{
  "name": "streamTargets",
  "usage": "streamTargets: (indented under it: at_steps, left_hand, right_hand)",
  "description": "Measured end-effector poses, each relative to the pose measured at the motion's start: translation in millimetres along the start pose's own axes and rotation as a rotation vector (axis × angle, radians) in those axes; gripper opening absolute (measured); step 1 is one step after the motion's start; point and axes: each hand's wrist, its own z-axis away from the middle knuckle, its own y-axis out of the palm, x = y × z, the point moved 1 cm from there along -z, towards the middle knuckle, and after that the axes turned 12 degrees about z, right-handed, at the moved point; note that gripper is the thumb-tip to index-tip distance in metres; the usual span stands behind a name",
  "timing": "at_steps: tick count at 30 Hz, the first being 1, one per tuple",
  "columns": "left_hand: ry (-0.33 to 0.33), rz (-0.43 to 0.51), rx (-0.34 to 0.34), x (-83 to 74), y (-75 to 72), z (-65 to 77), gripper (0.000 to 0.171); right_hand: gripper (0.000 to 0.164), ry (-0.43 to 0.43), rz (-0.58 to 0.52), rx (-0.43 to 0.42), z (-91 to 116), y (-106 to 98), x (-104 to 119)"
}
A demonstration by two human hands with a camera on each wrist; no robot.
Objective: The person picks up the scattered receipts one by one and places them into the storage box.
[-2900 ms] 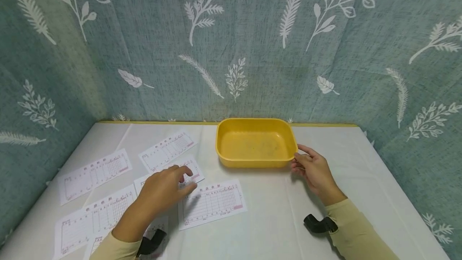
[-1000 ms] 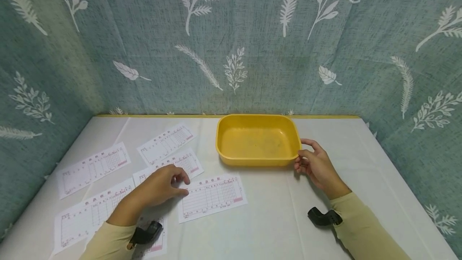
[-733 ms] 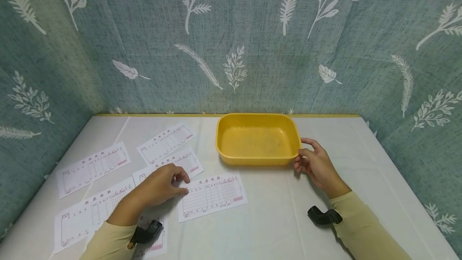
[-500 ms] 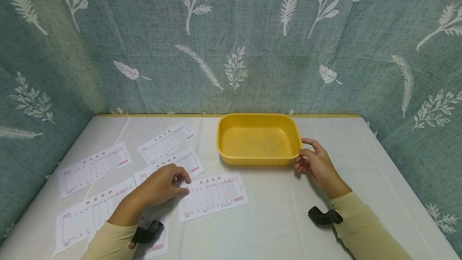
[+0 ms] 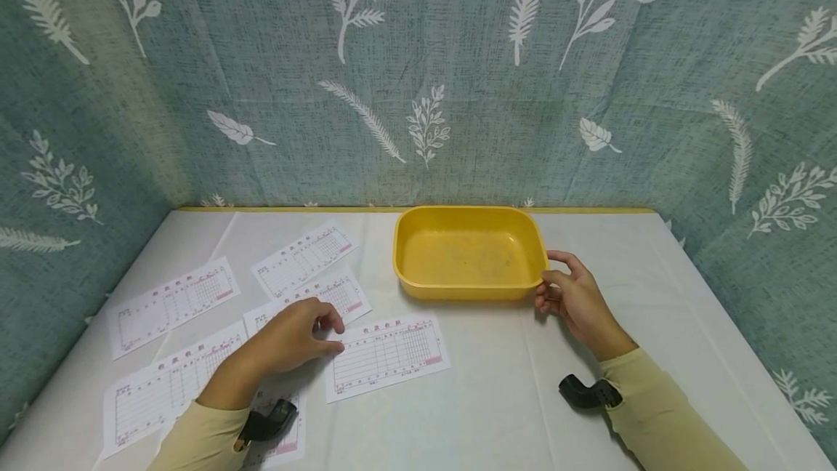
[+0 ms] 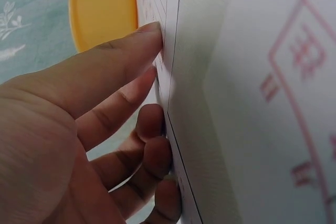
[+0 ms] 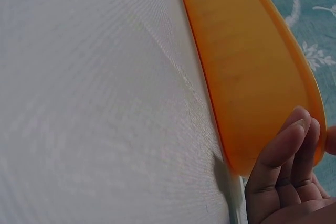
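In the head view my left hand [image 5: 290, 336] bends over the left end of a printed receipt slip [image 5: 392, 355] that lies flat. Its thumb and index finger stand apart on the slip, and the left wrist view shows the thumb [image 6: 113, 64] and curved fingers touching paper. My right hand [image 5: 575, 304] is at the near right corner of a yellow plastic basin [image 5: 467, 294]. Thumb and index finger rest loosely against the outside of that corner. From the right wrist view, relaxed fingers [image 7: 278, 153] overlap the basin's wall. Inside the basin nothing lies.
More receipt slips [image 5: 173, 305] are spread over the left side of the white table [image 5: 484, 391], some overlapping; one shows partly beneath the left forearm. A leaf-patterned green cloth [image 5: 477, 137] stands behind the basin and along both sides. Each wrist wears a black camera mount [image 5: 588, 392].
Since the oldest frame the left hand has come down onto the slip's left end and its fingers have drawn in. The head view has tilted slightly downward. Both hands hold still over the last second.
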Motion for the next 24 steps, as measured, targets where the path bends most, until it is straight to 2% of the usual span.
streamTargets:
  at_steps: [12, 24]
  left_hand:
    - [-0.017, -0.019, -0.002, -2.2, -3.2, 3.7, 0.032]
    - [-0.021, -0.046, 0.003, -2.4, -2.7, 3.3, 0.029]
  right_hand:
    - [0.047, -0.008, 0.003, 0.002, -0.1, -0.3, -0.2]
    - [0.045, -0.01, 0.007, -0.004, -0.1, 0.2, -0.5]
